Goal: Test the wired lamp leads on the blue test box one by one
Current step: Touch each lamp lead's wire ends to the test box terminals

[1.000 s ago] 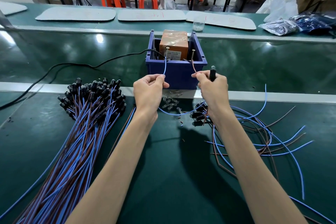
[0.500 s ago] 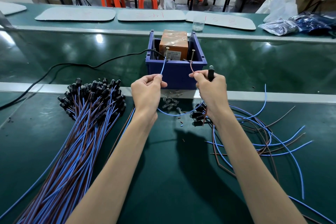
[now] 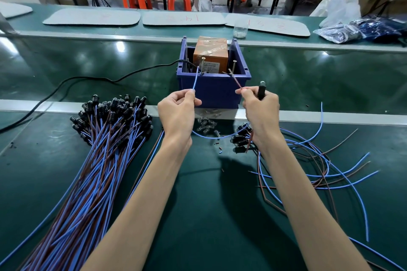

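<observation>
The blue test box (image 3: 212,89) stands on the conveyor ahead of me, with an orange-brown unit (image 3: 210,54) inside and two upright metal pins at its front rim. My left hand (image 3: 177,112) pinches a blue lead (image 3: 196,80) whose tip reaches the left pin. My right hand (image 3: 261,109) pinches a brown lead (image 3: 236,81) reaching the right pin and grips the black lamp holder (image 3: 261,91) upright. The blue wire sags between both hands.
A big bundle of blue and brown leads with black holders (image 3: 99,154) lies at left. Loose leads (image 3: 326,165) sprawl at right. Small glass bulbs (image 3: 207,124) lie below the box. A black cable (image 3: 92,79) runs left. Bags (image 3: 361,28) sit far right.
Both hands have shifted slightly outward and down; the blue and brown lead tips now slant up to the two pins on the box.
</observation>
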